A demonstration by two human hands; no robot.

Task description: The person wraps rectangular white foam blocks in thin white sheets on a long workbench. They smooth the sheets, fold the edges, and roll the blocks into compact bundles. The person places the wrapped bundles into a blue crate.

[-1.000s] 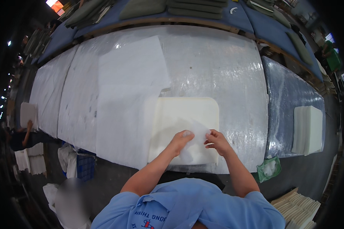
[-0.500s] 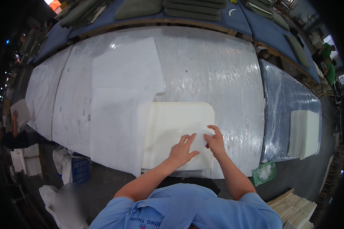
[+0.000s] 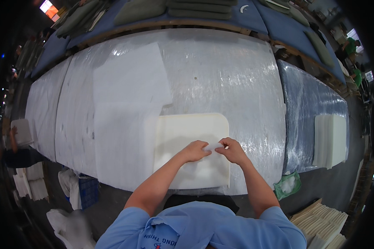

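A cream foam cushion pad (image 3: pixel 189 174) with rounded far corners lies flat on the plastic-wrapped table in front of me. Above its right half, my left hand (image 3: pixel 196 150) and my right hand (image 3: pixel 232 151) pinch a small white piece of thin sheet (image 3: pixel 213 146) between them, one at each end. The fingers of both hands are closed on it. Left of the pad, large white sheets of thin material (image 3: pixel 124 128) are spread over the table and reach the pad's left edge.
Stacked cream pads (image 3: pixel 330 141) stand on the blue table section at right. A green bag (image 3: pixel 287 185) hangs by the front edge. Dark green cushions (image 3: pixel 199 9) lie on the far blue table. Below left is a blue crate (image 3: pixel 88 191); a co-worker's arm (image 3: pixel 14 139) holds a pad at far left.
Both hands have closed from spread fingers into pinches on the small white piece, which is now lifted and held between them. The whole view has shifted slightly.
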